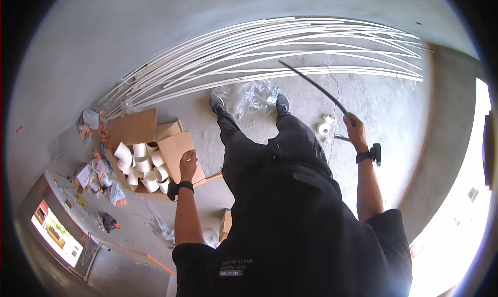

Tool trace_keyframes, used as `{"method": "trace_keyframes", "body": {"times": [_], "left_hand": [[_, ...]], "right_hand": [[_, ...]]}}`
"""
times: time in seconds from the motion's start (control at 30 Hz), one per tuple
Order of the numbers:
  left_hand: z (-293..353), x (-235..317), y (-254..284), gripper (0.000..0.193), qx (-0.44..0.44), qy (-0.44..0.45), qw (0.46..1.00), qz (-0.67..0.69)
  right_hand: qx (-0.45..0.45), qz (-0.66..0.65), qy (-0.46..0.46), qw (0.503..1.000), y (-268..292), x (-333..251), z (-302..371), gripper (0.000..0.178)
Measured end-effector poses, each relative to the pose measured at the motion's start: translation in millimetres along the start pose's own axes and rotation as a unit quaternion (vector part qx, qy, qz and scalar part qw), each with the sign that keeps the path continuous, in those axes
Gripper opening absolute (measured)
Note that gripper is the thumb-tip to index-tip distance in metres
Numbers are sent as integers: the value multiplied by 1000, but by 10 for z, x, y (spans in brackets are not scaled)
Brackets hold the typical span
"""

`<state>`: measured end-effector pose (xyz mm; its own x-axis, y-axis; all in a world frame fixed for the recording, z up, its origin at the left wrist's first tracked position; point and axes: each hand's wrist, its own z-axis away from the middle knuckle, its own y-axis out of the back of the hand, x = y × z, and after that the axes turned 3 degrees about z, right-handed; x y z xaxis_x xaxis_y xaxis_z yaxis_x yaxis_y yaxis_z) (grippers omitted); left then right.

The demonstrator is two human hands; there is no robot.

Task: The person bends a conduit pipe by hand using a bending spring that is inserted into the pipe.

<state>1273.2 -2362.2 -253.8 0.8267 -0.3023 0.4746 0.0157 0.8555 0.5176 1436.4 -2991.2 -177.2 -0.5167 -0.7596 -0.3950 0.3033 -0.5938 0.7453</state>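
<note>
In my right hand [354, 130] is one part of a long, thin, dark flexible rod [315, 84], with the fingers closed round it. The rod slants up and to the left over the floor, curving slightly. My left hand [188, 166] hangs in front of a cardboard box flap [176, 146], fingers loosely bent, with nothing visible in it. Whether it touches the flap I cannot tell. Beside it stands the open cardboard box [136, 128], holding several white plastic pipe fittings [141, 157].
Long white pipes [249, 45] lie along the wall ahead. Crumpled clear plastic [251, 97] lies between my feet. White rolls [324, 127] and a thin cable [337, 84] are on the floor at the right. Bags and small parts [98, 175] are scattered left of the box.
</note>
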Motion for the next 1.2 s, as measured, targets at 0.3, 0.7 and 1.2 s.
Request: {"method": "trace_keyframes", "body": {"times": [0.3, 0.7, 1.2], "left_hand": [[-1670, 297, 635, 36, -79, -38, 996, 33], [-1891, -463, 398, 35, -106, 16, 987, 119], [-1781, -1150, -1097, 41, -157, 110, 980, 44]], "right_hand": [[2, 35, -125, 992, -1011, -444, 1141, 40], [-31, -57, -217, 974, -1950, -756, 1451, 43], [-108, -57, -220, 968, -2992, 172, 846, 43]]}}
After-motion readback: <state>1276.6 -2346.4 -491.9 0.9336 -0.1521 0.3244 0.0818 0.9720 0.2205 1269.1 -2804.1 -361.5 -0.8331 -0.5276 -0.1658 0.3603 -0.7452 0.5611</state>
